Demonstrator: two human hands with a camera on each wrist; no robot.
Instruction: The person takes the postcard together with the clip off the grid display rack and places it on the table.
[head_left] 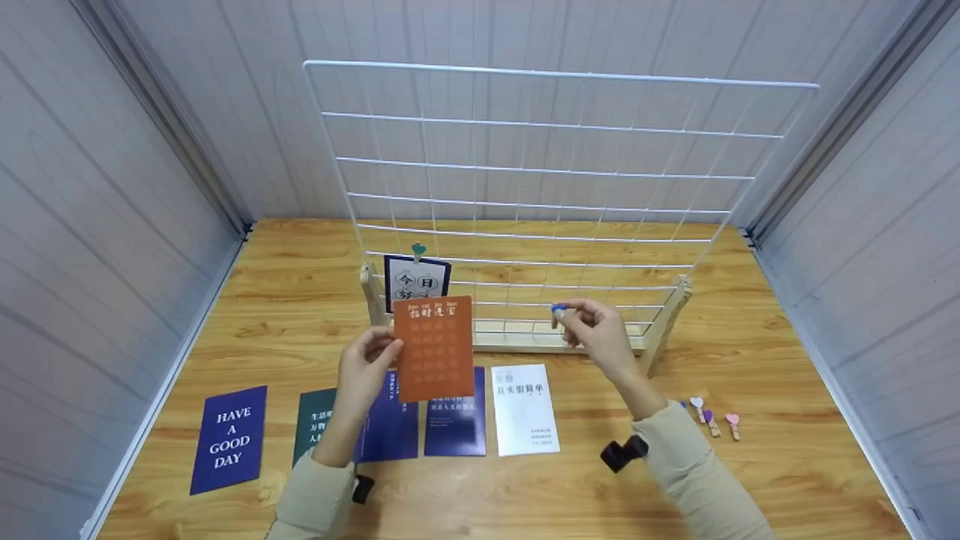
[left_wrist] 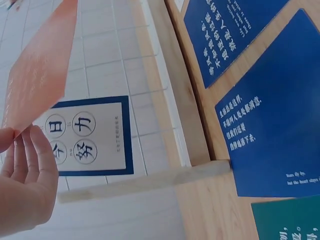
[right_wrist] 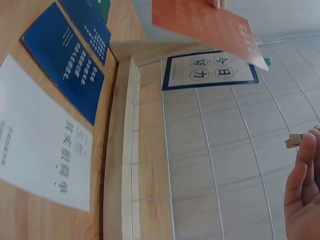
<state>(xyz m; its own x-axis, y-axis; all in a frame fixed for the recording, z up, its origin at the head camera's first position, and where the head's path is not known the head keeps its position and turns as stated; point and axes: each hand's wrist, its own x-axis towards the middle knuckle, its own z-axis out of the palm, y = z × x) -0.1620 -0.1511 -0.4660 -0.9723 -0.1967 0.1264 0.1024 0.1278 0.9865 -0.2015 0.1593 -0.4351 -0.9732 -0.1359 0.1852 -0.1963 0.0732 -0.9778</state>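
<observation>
My left hand pinches an orange card by its left edge between thumb and fingers, upright in front of the wire grid. In my right hand, thumb and fingertips grip a small wooden clothespin with a blue top; its wooden end sticks out past the fingers in the right wrist view. Behind the orange card, a navy-bordered white card hangs on the grid's lower left, held by a clothespin with a green heart. The orange card partly covers it in the head view.
Below the grid's wooden base lie a white card, two dark blue cards, a green card and a "HAVE A GOOD DAY" card. Several heart clothespins lie at right. Panel walls enclose the table.
</observation>
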